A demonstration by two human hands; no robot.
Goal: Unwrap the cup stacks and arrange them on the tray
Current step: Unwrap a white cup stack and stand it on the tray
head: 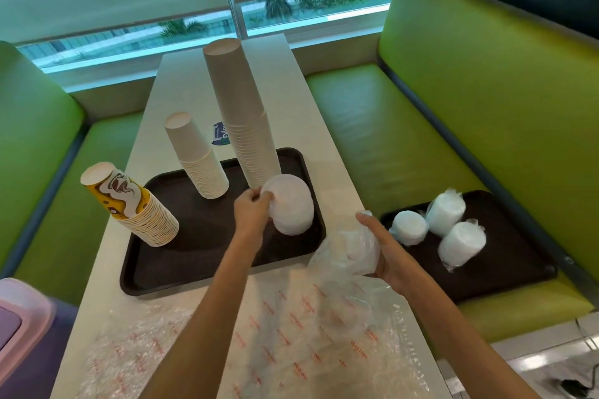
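Bare white stack (293,209) is being gripped by the left hand (252,209), with the fingers curled over its top rim. It cannot be told whether it is lids or shallow cups. The stack is being held on the table tray (201,236), at the tray's right side, just in front of the tall white cup stack (243,116).

Four stacks are being carried by that tray:
- tall white cup stack at the far right, upside down
- short white cup stack (197,159) left of it, also upside down
- printed cup stack (129,204) at the left edge, leaning left
- the bare white stack under the left hand

Clear wrapper (351,249) is being held by the right hand (385,251) — palm and curled fingers around it, index finger stretched forward. It is being held just off the tray's near-right corner. Something whitish is showing inside, but what it is cannot be told.

Second tray (505,272) is being supported by the green bench seat (405,139), to the right of the table (181,91). Three wrapped white stacks are sitting in it, close together and all in plastic: one at the left (409,226), one at the back (445,210), one at the front right (462,244).

Loose red-printed plastic (291,317) is being left spread over the table's near end, under both forearms.
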